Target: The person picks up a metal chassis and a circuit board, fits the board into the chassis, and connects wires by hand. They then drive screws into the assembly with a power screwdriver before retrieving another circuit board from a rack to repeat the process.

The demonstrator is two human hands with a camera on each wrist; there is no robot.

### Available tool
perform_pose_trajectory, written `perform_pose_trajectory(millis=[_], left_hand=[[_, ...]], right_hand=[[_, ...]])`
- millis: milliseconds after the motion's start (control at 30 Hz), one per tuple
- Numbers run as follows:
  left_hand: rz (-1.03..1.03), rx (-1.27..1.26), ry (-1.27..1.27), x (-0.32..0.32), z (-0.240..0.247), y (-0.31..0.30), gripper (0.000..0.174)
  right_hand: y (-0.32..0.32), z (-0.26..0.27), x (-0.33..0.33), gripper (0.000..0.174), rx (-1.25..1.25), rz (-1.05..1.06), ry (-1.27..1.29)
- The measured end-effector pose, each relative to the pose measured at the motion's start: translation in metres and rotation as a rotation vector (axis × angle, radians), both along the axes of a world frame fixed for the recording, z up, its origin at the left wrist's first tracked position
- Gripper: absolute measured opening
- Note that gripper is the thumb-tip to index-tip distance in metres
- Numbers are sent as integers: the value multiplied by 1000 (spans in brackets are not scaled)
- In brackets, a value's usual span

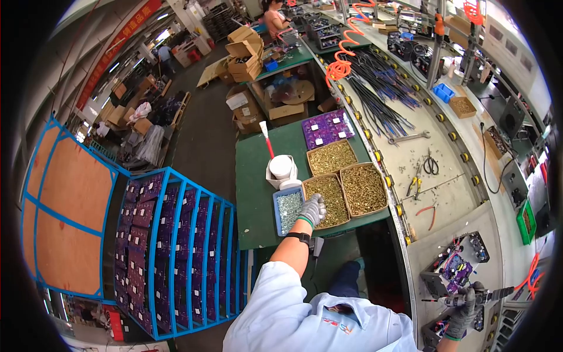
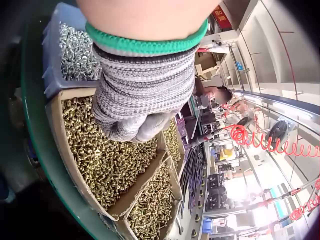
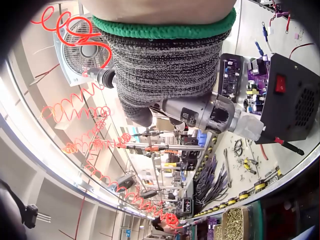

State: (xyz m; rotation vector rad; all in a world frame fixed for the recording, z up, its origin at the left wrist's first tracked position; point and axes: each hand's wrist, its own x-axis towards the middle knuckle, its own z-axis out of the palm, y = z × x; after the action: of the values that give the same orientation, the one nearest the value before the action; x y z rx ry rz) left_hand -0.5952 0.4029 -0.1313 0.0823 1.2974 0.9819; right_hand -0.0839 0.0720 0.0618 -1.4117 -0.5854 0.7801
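The green worktable stands on a dark floor, with a blue rack of purple boards to its left, a long beige conveyor line to its right, stacked cardboard boxes beyond it and orange coiled hoses hanging above its far end.

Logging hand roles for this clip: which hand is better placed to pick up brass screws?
Left. The left hand is directly over the brass screws in their box, while the right hand grips a power screwdriver, away by the purple circuit boards.
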Motion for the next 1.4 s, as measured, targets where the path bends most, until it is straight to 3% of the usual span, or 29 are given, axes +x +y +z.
perform_pose_trajectory(millis=[67,133,267,333,400,433,500,600,667,733,867,1067,1200,1267,1300,1333,1367,1400], left_hand=[[20,59,-181,-5,-7,-3,29],[2,103,-283,-5,14,-6,27],[-37,154,-350,10,55,-20,26],[-121,229,-455,19,71,-30,23],[-239,284,-488,42,94,-44,22],[-334,255,-683,53,85,-46,24],[-516,349,-787,93,114,-69,19],[-723,236,-677,153,139,-96,27],[-824,295,-795,187,145,-115,29],[-924,333,-652,217,156,-130,30],[-993,401,-601,246,188,-162,30],[-1109,441,-562,275,193,-174,21],[-1213,473,-356,295,204,-173,39],[-1243,398,-310,307,204,-172,35],[-1161,355,-292,315,218,-176,33],[-1200,539,-358,318,204,-170,30],[-1174,451,-461,325,189,-167,25],[-1198,360,-544,328,201,-163,21]], right_hand=[[0,-2,-4,47,121,-105,-8],[-5,10,-5,45,82,-74,62],[-14,22,3,52,132,-82,66],[-13,42,-5,56,170,21,13],[-11,66,-15,60,194,-35,7],[-12,75,-17,62,190,35,1],[-13,72,-13,66,190,163,48],[-4,91,-32,60,299,131,46],[0,93,-25,58,354,151,25],[1,99,-23,57,406,170,7],[1,108,-16,54,562,170,-32],[3,116,-18,57,652,46,-2],[-2,111,-13,55,653,-1,-66],[-12,112,-16,58,528,13,158],[-13,102,-13,62,542,-19,134],[-14,91,-13,63,571,-74,191],[-20,93,-7,58,538,64,273],[-11,108,-12,52,542,49,260]])
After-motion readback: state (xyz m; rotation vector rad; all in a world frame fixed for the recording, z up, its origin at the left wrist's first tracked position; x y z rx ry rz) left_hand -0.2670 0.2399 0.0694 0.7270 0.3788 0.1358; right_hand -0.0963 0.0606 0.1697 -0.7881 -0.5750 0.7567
